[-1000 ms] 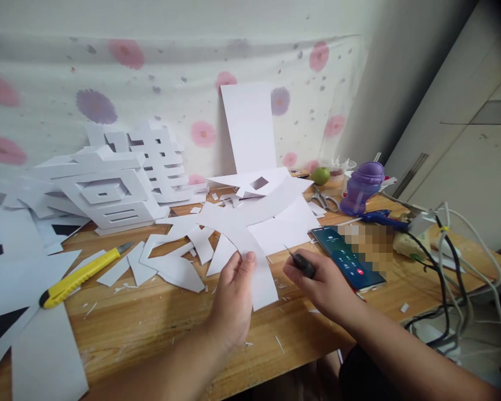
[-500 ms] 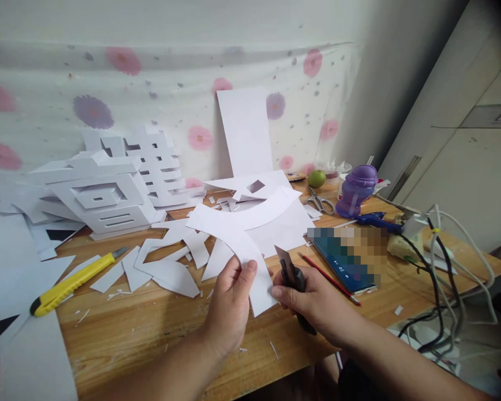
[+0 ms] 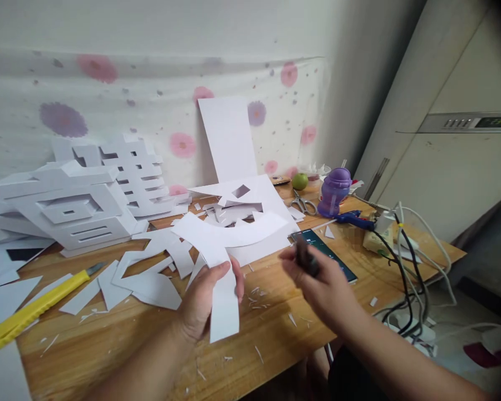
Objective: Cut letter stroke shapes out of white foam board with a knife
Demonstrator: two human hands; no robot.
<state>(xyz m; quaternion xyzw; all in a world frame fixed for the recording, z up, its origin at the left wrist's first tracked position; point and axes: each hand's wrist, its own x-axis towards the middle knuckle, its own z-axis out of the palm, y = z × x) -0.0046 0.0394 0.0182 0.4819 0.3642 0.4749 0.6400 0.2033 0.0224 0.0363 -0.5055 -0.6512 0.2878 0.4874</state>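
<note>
- We see the white paper cutout (image 3: pixel 217 245) near the middle of the wooden table (image 3: pixel 121 334). A long strip of it hangs toward the near edge, lifted off the wood. Its far end widens into a curved band lying over loose sheets further back.
- The left hand (image 3: pixel 200 303) holds the strip, thumb pressed on the front face and the other fingers behind, clamped on the paper.
- The right hand (image 3: pixel 328 287) sits just right of the strip, apart from it and blurred. Its fingers are curled tight about a small dark cutter (image 3: pixel 305 259). We cannot tell whether a blade shows.
- Behind the right hand a phone (image 3: pixel 317 240) lies flat with its screen lit, partly covered by the hand.
- Left of the cutout, angular white offcuts (image 3: pixel 150 278) lie scattered, and fine slivers dot the wood around both hands.
- Near left, a yellow utility knife (image 3: pixel 33 309) lies flat, its blade end pointing far and right.
- Far left, blocky white paper characters (image 3: pixel 75 209) are stacked against the flowered cloth (image 3: pixel 67 111) on the wall.
- Far middle, a plain white sheet (image 3: pixel 227 139) leans upright against the cloth.
- Far right, we note scissors (image 3: pixel 303 203), a green fruit (image 3: pixel 299 180), a purple bottle (image 3: pixel 334 189) and a blue tool (image 3: pixel 354 218).
- At the right edge, a tangle of cables (image 3: pixel 409 262) runs over the table's end and down.
</note>
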